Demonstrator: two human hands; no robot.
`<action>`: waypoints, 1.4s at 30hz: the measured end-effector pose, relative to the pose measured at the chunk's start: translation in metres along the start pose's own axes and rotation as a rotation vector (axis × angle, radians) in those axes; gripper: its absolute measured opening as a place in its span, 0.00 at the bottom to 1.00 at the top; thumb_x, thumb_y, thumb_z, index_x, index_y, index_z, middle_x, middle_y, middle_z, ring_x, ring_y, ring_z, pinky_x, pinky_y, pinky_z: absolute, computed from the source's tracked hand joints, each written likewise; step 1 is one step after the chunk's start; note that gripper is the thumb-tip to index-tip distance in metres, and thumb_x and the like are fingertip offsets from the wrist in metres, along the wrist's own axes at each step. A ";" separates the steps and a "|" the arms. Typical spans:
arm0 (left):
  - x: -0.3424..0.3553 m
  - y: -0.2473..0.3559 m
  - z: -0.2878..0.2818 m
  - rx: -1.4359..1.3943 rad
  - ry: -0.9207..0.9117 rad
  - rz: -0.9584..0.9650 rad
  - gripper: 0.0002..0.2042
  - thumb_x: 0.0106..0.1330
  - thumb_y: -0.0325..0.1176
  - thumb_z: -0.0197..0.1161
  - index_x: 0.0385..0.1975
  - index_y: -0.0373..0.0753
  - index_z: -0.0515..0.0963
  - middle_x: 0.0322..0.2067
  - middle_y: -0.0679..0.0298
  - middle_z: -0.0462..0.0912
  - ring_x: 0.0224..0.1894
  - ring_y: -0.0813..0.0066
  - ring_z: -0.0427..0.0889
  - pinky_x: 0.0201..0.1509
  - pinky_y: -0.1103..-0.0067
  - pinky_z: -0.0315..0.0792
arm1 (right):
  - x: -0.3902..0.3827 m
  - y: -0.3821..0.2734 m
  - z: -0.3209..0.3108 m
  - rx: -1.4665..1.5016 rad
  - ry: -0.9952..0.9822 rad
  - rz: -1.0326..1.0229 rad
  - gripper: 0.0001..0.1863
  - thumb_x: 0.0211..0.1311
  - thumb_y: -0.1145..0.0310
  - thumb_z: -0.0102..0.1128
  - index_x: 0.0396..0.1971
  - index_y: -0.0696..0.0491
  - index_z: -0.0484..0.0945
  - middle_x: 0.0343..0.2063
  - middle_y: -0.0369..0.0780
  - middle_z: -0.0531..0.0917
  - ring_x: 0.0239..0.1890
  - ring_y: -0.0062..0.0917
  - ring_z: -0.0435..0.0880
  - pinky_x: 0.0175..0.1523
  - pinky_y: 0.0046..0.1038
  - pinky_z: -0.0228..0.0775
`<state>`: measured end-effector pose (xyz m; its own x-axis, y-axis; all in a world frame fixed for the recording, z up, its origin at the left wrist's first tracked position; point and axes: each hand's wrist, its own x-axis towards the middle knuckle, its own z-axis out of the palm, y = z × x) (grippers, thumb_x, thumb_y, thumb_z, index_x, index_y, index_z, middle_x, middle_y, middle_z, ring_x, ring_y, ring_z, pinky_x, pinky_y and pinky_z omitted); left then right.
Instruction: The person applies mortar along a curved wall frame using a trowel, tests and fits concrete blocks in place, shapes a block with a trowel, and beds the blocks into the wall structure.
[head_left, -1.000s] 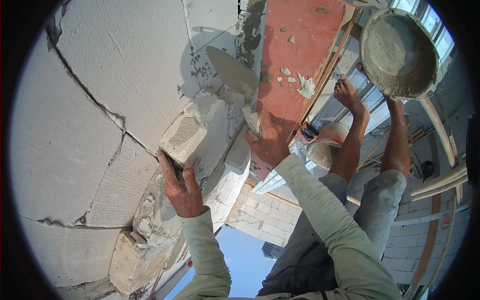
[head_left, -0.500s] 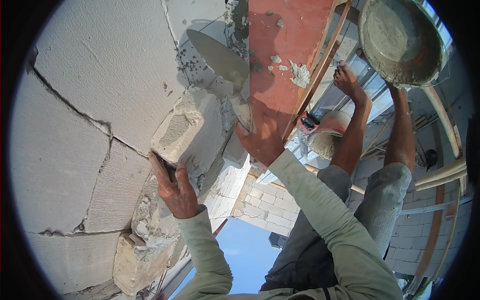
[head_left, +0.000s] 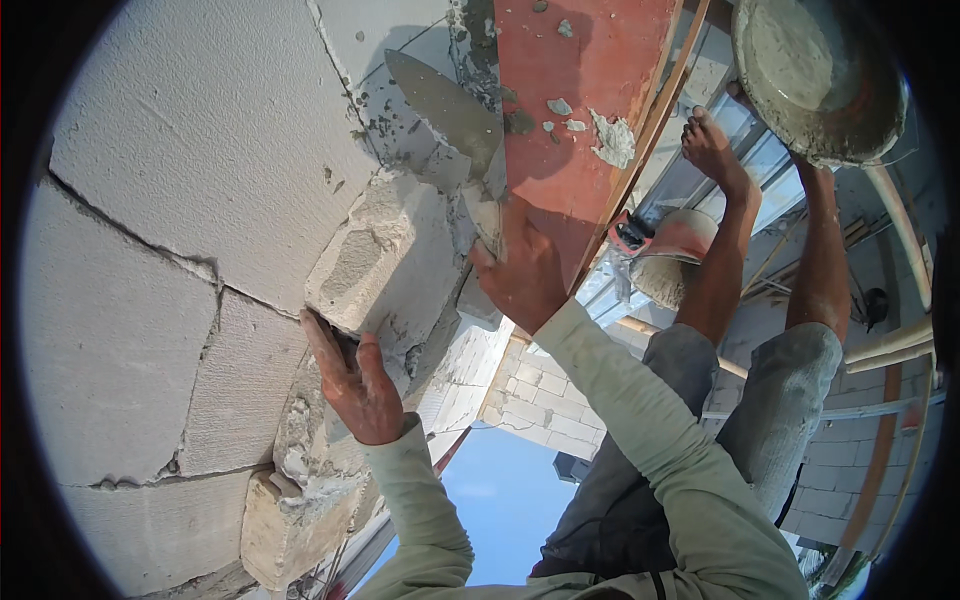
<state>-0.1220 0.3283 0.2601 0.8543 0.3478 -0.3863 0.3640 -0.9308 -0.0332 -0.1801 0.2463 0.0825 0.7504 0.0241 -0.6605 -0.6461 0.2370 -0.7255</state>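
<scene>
A pale, rough-faced masonry block [head_left: 365, 255], a chunk out of its face, lies against the wall of large light blocks [head_left: 210, 120]. My left hand [head_left: 362, 392] spans its lower end, fingers along the wall side and thumb on the other corner, with a dark gap between them. In my right hand [head_left: 525, 265] is a trowel [head_left: 445, 110], gripped by its mortar-caked handle. Its pointed blade lies just above the block's upper end, over wall dotted with wet mortar. Whether the blade touches the wall, I cannot tell.
Beside the trowel runs a red board [head_left: 570, 60] with mortar lumps [head_left: 612, 140] on it. A round mortar pan [head_left: 820, 90] is at the upper right. Below it stand my bare feet, near a bucket [head_left: 675, 265] and a red-handled tool [head_left: 628, 235]. Wooden poles [head_left: 900, 230] cross at the right.
The whole view has shifted slightly, so the pan, bucket and legs appear farther right. Both hands keep their places, the left at the block's end and the right on the trowel.
</scene>
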 end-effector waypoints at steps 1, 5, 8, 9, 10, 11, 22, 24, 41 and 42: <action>-0.001 -0.001 0.001 0.017 0.003 0.006 0.32 0.61 0.23 0.53 0.67 0.28 0.54 0.65 0.41 0.60 0.68 0.53 0.61 0.68 0.68 0.58 | 0.003 -0.001 -0.002 -0.052 0.175 -0.112 0.24 0.49 0.72 0.65 0.43 0.61 0.63 0.33 0.56 0.78 0.32 0.51 0.80 0.35 0.44 0.74; 0.001 0.003 0.001 -0.091 0.003 -0.070 0.32 0.61 0.23 0.53 0.67 0.28 0.54 0.65 0.40 0.60 0.68 0.53 0.61 0.69 0.68 0.57 | 0.001 0.001 -0.003 0.070 0.271 -0.093 0.23 0.48 0.74 0.66 0.41 0.61 0.63 0.31 0.54 0.79 0.37 0.50 0.81 0.40 0.44 0.73; 0.006 0.008 0.002 -0.022 -0.013 -0.002 0.32 0.61 0.23 0.53 0.67 0.28 0.55 0.64 0.40 0.61 0.67 0.53 0.63 0.68 0.69 0.58 | -0.012 0.011 0.006 -0.333 -0.263 0.059 0.23 0.48 0.72 0.66 0.40 0.61 0.63 0.30 0.53 0.79 0.35 0.49 0.82 0.38 0.43 0.73; 0.006 0.010 0.002 -0.023 0.019 0.018 0.32 0.61 0.23 0.53 0.67 0.28 0.55 0.64 0.40 0.62 0.66 0.53 0.64 0.68 0.69 0.58 | -0.014 0.019 0.007 -0.290 -0.281 0.073 0.22 0.48 0.72 0.65 0.40 0.60 0.63 0.30 0.53 0.79 0.34 0.50 0.82 0.38 0.43 0.73; 0.004 0.010 0.001 0.027 0.018 -0.048 0.32 0.60 0.24 0.53 0.67 0.27 0.55 0.63 0.40 0.62 0.65 0.53 0.65 0.68 0.70 0.59 | -0.022 0.024 0.008 -0.260 -0.346 0.187 0.22 0.48 0.71 0.65 0.39 0.60 0.64 0.31 0.53 0.79 0.34 0.50 0.82 0.38 0.43 0.73; 0.003 0.012 0.000 0.044 -0.021 0.008 0.32 0.60 0.24 0.53 0.67 0.27 0.55 0.63 0.40 0.62 0.65 0.53 0.65 0.68 0.70 0.59 | -0.022 0.030 0.010 -0.284 -0.345 0.172 0.17 0.46 0.73 0.65 0.33 0.59 0.66 0.28 0.50 0.79 0.31 0.49 0.83 0.35 0.39 0.77; 0.001 0.009 0.007 0.033 -0.027 -0.050 0.32 0.60 0.25 0.52 0.67 0.29 0.54 0.60 0.39 0.67 0.60 0.54 0.71 0.62 0.69 0.65 | -0.014 0.011 -0.003 -0.157 -0.016 0.066 0.19 0.51 0.70 0.64 0.36 0.59 0.64 0.30 0.52 0.75 0.29 0.46 0.81 0.31 0.40 0.75; 0.000 0.011 0.008 0.050 -0.009 -0.053 0.32 0.60 0.25 0.52 0.67 0.29 0.54 0.59 0.39 0.68 0.60 0.54 0.71 0.62 0.69 0.65 | -0.007 0.008 -0.007 -0.069 -0.042 0.069 0.20 0.51 0.69 0.65 0.37 0.59 0.64 0.31 0.52 0.75 0.30 0.47 0.81 0.32 0.40 0.75; 0.002 0.013 0.006 -0.079 -0.021 -0.111 0.34 0.59 0.22 0.52 0.68 0.28 0.52 0.63 0.40 0.63 0.65 0.55 0.65 0.68 0.69 0.58 | -0.012 0.010 -0.001 0.024 -0.017 0.011 0.23 0.48 0.67 0.66 0.37 0.58 0.62 0.30 0.53 0.78 0.33 0.50 0.80 0.36 0.43 0.75; 0.001 0.013 0.006 -0.089 -0.020 -0.104 0.34 0.58 0.22 0.52 0.68 0.28 0.52 0.63 0.40 0.62 0.65 0.55 0.64 0.68 0.69 0.58 | -0.009 0.012 0.000 0.235 0.046 -0.024 0.23 0.48 0.67 0.66 0.37 0.57 0.62 0.29 0.53 0.78 0.32 0.50 0.80 0.36 0.43 0.75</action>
<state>-0.1184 0.3159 0.2535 0.8029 0.4390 -0.4032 0.4825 -0.8759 0.0071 -0.1944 0.2490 0.0800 0.7549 -0.0270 -0.6553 -0.5738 0.4569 -0.6797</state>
